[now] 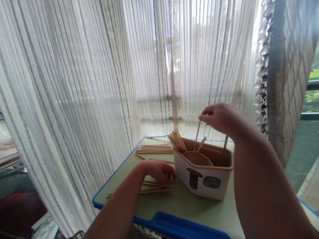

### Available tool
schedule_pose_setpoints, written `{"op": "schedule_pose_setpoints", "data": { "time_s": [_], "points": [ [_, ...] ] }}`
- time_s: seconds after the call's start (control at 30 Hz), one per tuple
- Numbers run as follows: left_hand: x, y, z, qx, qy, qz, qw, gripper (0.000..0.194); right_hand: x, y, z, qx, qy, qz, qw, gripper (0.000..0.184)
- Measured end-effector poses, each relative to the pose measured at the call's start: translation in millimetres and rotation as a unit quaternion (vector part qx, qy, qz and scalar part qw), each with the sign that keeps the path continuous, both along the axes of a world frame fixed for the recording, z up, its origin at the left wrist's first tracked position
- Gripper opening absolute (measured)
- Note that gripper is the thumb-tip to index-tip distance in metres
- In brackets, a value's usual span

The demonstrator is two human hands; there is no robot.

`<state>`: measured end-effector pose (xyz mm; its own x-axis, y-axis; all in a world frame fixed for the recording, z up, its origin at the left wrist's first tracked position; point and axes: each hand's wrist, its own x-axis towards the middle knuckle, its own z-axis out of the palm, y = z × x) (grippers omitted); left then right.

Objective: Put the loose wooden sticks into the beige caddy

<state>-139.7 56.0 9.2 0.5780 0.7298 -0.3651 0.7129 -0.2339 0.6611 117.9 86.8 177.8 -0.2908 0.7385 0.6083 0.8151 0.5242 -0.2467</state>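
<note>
My right hand [216, 118] pinches the top end of a chopstick [197, 135] above the white box [181, 169]. The chopstick stands nearly upright, its lower end inside the box. A bundle of chopsticks [176, 140] leans in the box's left corner, beside a rounded brown part [196, 158]; a few more lean near the held one. To the left of the box, my left hand [160, 171] has its fingers curled down on several loose chopsticks [152, 190] on the table. Their ends partly hide under the fingers.
Behind my left hand a row of chopsticks [154, 149] lies on the pale green table [124, 174], which has a blue rim [96, 201]. A blue raised strip [184, 225] runs along the near edge. Sheer striped curtains [99, 83] hang close behind and left.
</note>
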Motion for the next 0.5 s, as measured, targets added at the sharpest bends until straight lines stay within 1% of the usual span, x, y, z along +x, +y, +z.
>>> {"op": "schedule_pose_setpoints", "data": {
  "time_s": [0.1,0.23,0.37,0.5],
  "points": [
    [0,0,1.1,0.004,0.004,0.002,1.000,0.041,-4,-1,-0.5,-0.003,-0.039,-0.024,0.999,0.026],
    [-1,0,1.7,-0.006,0.013,-0.003,1.000,0.044,-8,-3,1.0,-0.023,-0.105,-0.083,0.991,0.023],
    [-1,2,0.6,-0.018,0.038,-0.005,0.999,0.050,-11,-2,1.4,-0.036,-0.143,-0.080,0.986,0.023],
    [0,2,1.0,-0.025,0.048,0.005,0.999,0.053,-10,0,0.5,-0.037,-0.176,-0.080,0.980,0.018]
  ]
}}
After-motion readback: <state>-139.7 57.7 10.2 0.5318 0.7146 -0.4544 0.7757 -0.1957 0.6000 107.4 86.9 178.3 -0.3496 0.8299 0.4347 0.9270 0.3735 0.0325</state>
